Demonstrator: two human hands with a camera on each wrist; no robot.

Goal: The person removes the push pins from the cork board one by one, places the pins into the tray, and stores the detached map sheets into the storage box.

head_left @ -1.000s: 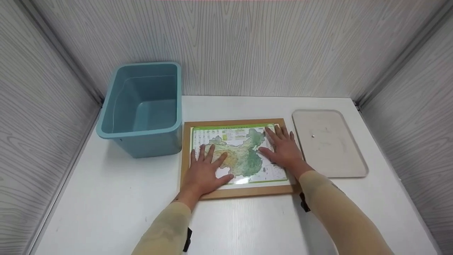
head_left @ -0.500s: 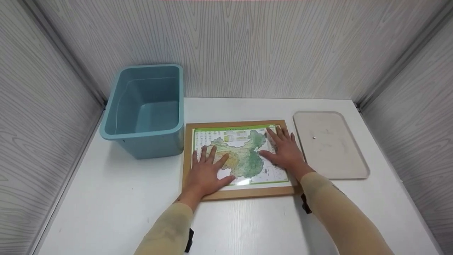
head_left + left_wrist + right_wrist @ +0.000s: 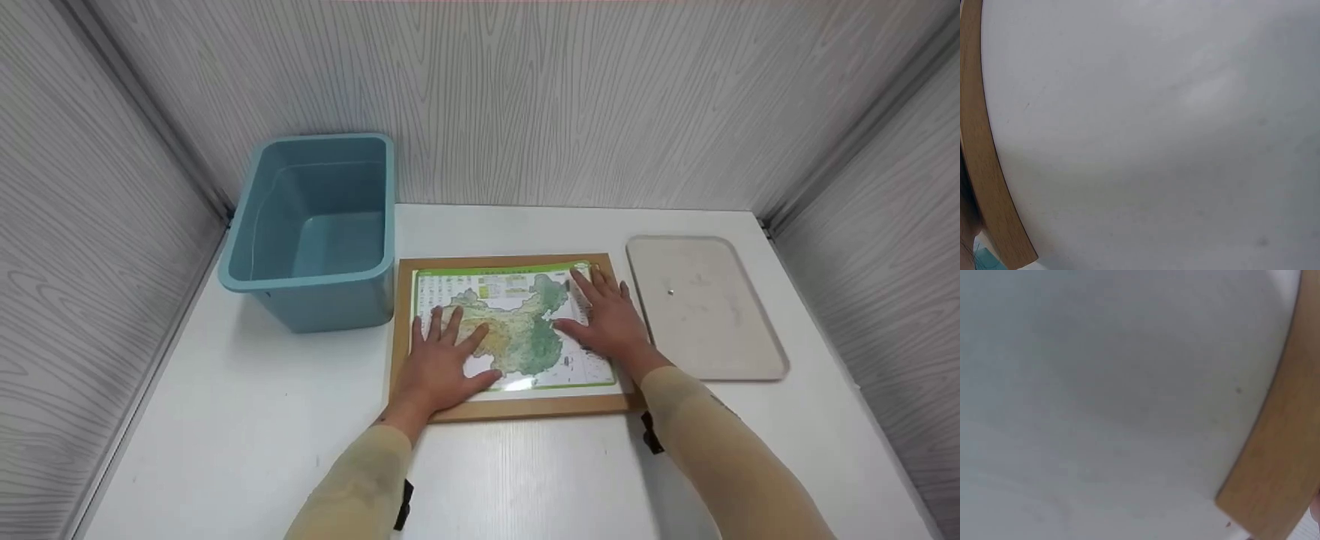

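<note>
1. Map puzzle board (image 3: 517, 334), wood-framed, lies flat on the white bench (image 3: 262, 435), just right of the blue bin (image 3: 315, 232) and just left of the beige tray (image 3: 705, 307).
2. Left hand (image 3: 442, 367) rests palm-down on the lower left of the map, fingers (image 3: 435, 324) straight and spread, grasping nothing.
3. Right hand (image 3: 611, 319) lies flat on the right side of the map, fingers likewise straight and released, reaching toward the upper right corner.
4. Wrist views show only the wooden frame edge (image 3: 985, 185) against the bench, and the same frame's corner (image 3: 1275, 467) on the other side; the hands themselves are out of sight there.
5. Bin stands open with nothing visible inside; the tray carries only one tiny dark speck (image 3: 670, 292).
6. Risk, as a judgement: flat palms give only friction on the glossy sheet, so uneven pressing could slide the board into the bin or the tray, both close by.
7. Lifting from one edge could tilt the board, and any loose pieces might spill.
</note>
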